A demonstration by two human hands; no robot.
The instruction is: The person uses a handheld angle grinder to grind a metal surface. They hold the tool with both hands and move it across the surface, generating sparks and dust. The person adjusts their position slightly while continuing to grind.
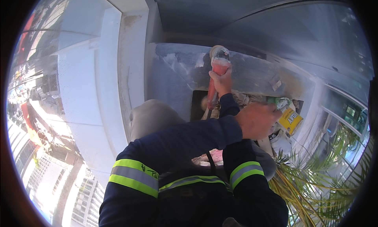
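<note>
My right hand (pixel 223 82) is closed around the body of a red angle grinder (pixel 219 68). The tool's dusty head and pale round disc point away from me, against the grey ledge (pixel 173 61). Its dark cord drops from the rear end towards my lap. Crossing over my right forearm, my left arm reaches to the right. My left hand (pixel 256 121) is slightly blurred, fingers stretched out and holding nothing that I can see. A yellow packet (pixel 289 120) lies just beyond those fingertips; whether they touch it, I cannot tell.
Crumpled bags and wrappings (pixel 246 97) fill a recess below the ledge. Palm fronds (pixel 311 179) rise at the lower right. A white wall edge (pixel 132 77) runs along my left, with a drop to buildings beyond. My grey-clad knee (pixel 153 114) is beside the ledge.
</note>
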